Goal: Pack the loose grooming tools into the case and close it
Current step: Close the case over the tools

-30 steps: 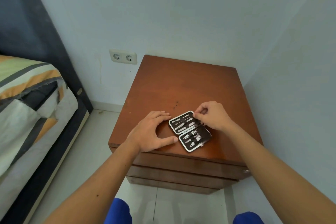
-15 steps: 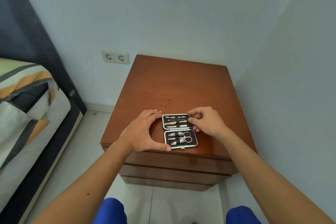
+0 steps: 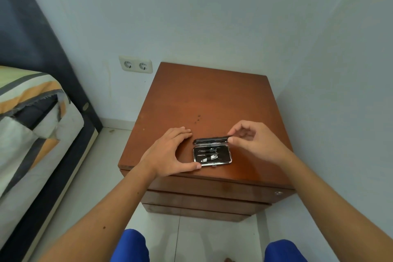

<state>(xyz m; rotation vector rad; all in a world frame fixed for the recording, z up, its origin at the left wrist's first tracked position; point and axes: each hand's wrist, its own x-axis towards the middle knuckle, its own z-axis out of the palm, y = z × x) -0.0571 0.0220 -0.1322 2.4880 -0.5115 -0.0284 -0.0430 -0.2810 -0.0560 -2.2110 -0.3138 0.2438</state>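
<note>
Half a second ago the case lay flat open with both halves showing their tools; now the far half, the lid, has swung up on its hinge until only its edge shows, and the head has leaned in a little. The case sits near the front edge of the wooden nightstand, with the near half flat and a few metal tools strapped inside it. The right hand pinches the lid's right corner between thumb and forefinger. The left hand is spread beside the case, its thumb tip touching the near left corner to stop it sliding. No loose tools are visible on the wood, so I judge the packing done and the closing under way. To do it well, the lid should come down evenly, not twisted from one corner. The left thumb should keep the base pinned, and the tools should lie flat under their straps so nothing props the rim before the clasp meets.
</note>
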